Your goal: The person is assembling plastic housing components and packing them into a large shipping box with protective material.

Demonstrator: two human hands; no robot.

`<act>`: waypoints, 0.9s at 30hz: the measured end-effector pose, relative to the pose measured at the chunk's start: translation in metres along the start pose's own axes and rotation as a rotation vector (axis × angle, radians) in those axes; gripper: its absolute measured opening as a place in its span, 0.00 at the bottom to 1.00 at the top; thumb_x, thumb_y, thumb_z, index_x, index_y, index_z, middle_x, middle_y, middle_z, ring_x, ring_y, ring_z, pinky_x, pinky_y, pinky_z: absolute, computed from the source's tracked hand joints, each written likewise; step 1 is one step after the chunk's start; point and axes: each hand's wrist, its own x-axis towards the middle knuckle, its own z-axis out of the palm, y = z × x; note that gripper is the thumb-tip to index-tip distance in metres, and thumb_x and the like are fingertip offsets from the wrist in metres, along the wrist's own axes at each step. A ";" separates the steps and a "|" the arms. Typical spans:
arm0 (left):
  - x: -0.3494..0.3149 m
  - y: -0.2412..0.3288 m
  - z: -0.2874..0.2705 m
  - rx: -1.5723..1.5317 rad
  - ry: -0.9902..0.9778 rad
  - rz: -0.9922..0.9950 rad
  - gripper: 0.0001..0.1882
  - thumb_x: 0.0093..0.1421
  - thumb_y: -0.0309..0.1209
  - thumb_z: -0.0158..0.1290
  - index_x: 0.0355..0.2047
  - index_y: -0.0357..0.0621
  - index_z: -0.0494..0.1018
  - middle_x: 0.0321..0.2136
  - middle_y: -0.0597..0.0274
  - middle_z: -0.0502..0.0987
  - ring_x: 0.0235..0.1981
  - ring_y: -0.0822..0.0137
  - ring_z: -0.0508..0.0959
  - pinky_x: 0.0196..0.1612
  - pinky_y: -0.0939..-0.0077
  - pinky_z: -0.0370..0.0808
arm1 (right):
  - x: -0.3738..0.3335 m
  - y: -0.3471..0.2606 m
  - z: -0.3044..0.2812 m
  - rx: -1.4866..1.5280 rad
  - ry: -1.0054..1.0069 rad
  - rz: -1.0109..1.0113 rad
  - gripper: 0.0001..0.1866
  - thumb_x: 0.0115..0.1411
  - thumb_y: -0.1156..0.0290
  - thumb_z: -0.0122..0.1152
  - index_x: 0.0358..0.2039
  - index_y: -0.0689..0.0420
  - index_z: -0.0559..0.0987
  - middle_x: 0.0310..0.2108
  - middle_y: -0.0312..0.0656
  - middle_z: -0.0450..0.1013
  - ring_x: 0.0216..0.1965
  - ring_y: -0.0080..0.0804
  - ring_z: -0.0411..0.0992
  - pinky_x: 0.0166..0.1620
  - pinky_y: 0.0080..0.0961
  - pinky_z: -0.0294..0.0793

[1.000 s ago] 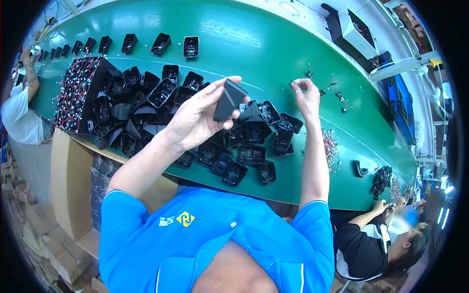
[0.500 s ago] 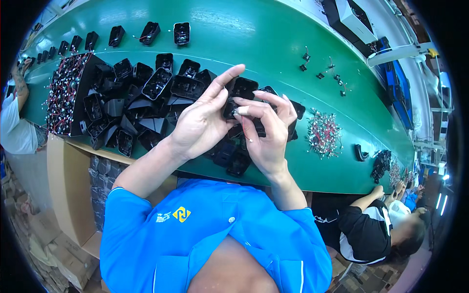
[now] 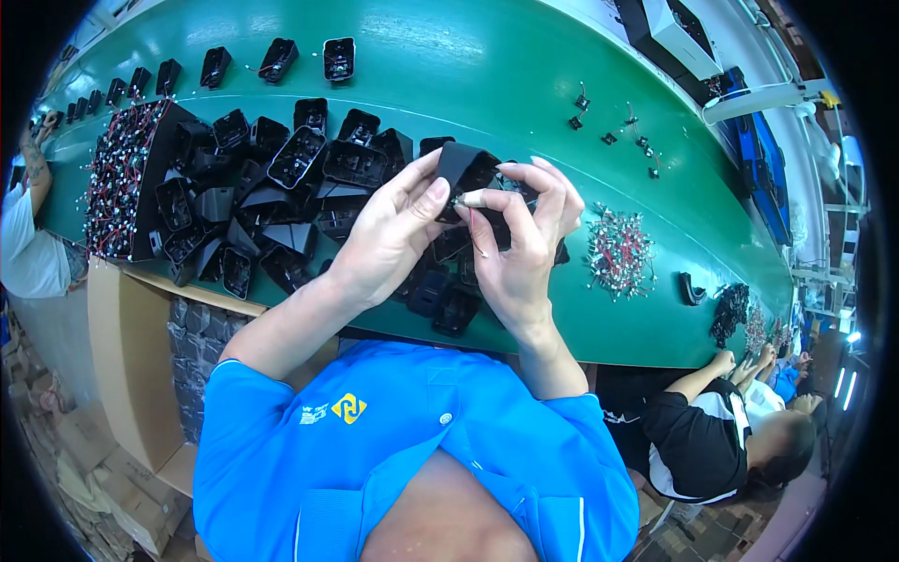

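Observation:
My left hand (image 3: 389, 234) holds a black plastic housing (image 3: 465, 169) above the green belt (image 3: 487, 66). My right hand (image 3: 520, 234) pinches a small part with a thin red wire (image 3: 476, 223) against the housing's lower side. Both hands meet over a heap of black housings (image 3: 281, 187) lying on the belt. The tip of the small part is hidden by my fingers.
A tray of red-wired parts (image 3: 117, 178) stands at the left. A pile of small wired parts (image 3: 620, 248) lies right of my hands. A row of single housings (image 3: 272, 58) runs along the far side. Other people sit at the left (image 3: 28, 253) and lower right (image 3: 721, 421). A cardboard box (image 3: 131, 365) stands below the belt.
My right hand came back from the far right of the belt and joined my left hand at the housing. The two hands now work closer together, with the housing tilted up.

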 end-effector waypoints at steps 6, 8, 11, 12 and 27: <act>-0.001 -0.003 0.005 0.265 -0.053 0.169 0.31 0.68 0.27 0.52 0.68 0.39 0.55 0.57 0.51 0.69 0.56 0.66 0.73 0.60 0.69 0.71 | 0.003 0.002 0.003 0.009 0.080 -0.033 0.11 0.44 0.76 0.70 0.30 0.51 0.82 0.58 0.41 0.66 0.61 0.44 0.58 0.61 0.41 0.53; -0.002 -0.005 0.007 0.488 -0.087 0.319 0.31 0.67 0.25 0.54 0.67 0.38 0.57 0.57 0.51 0.69 0.57 0.64 0.72 0.64 0.67 0.69 | 0.005 0.006 0.005 0.069 0.135 -0.063 0.11 0.43 0.77 0.70 0.30 0.52 0.82 0.60 0.42 0.65 0.61 0.44 0.58 0.62 0.40 0.55; -0.002 0.001 0.006 0.561 -0.132 0.371 0.31 0.65 0.23 0.56 0.66 0.37 0.59 0.56 0.51 0.69 0.58 0.63 0.73 0.65 0.67 0.69 | 0.003 0.014 0.007 0.151 0.177 -0.088 0.11 0.43 0.77 0.69 0.31 0.53 0.83 0.62 0.43 0.65 0.61 0.44 0.58 0.62 0.40 0.55; -0.003 0.005 0.004 0.528 -0.159 0.347 0.31 0.65 0.23 0.56 0.66 0.37 0.59 0.56 0.51 0.70 0.57 0.63 0.73 0.64 0.68 0.69 | 0.001 0.018 0.009 0.209 0.193 -0.095 0.11 0.44 0.77 0.69 0.32 0.53 0.83 0.62 0.43 0.64 0.61 0.44 0.58 0.63 0.40 0.55; 0.005 0.064 -0.038 0.329 0.177 0.376 0.30 0.67 0.28 0.54 0.67 0.37 0.58 0.52 0.48 0.74 0.51 0.62 0.77 0.56 0.68 0.75 | 0.109 0.017 0.067 0.284 -0.239 -0.387 0.19 0.49 0.69 0.71 0.42 0.54 0.78 0.59 0.48 0.65 0.56 0.43 0.62 0.57 0.37 0.61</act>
